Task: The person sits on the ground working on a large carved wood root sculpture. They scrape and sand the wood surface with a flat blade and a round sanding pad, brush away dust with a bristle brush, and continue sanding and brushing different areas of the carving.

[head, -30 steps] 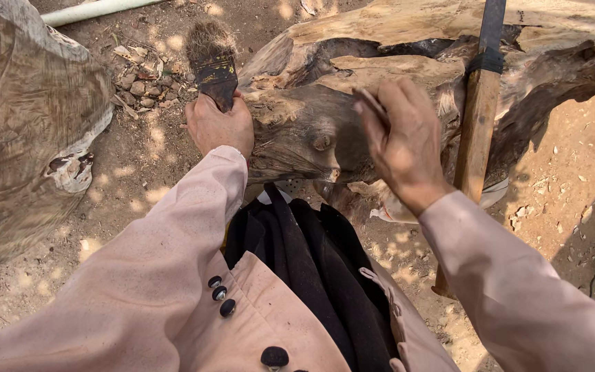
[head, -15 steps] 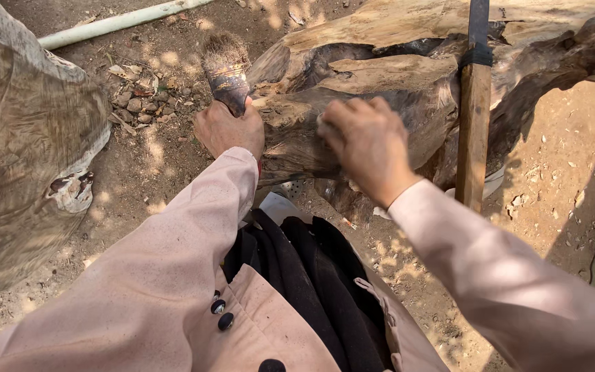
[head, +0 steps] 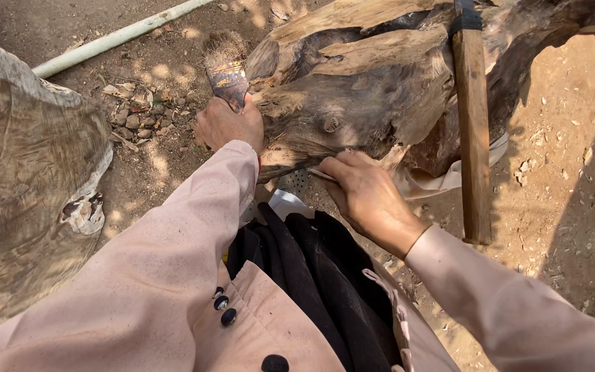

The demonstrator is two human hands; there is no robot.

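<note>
Your left hand (head: pixel 227 124) is fisted round a worn paintbrush (head: pixel 226 69), bristles pointing far, just left of the gnarled driftwood log (head: pixel 352 96); your right hand (head: pixel 370 200) pinches a thin metal pick (head: pixel 315 172) against the log's near underside; a wooden-handled tool (head: pixel 473 124) leans on the right.

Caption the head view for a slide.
Left hand grips a paintbrush; right hand works a thin tool against gnarled driftwood.

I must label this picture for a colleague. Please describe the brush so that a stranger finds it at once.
Start at the big gnarled driftwood log across the top. At its left end, the left hand holds an old paintbrush upright. Its worn pale bristles and dark stained ferrule set it apart from the long wooden handle leaning at the right.
</note>
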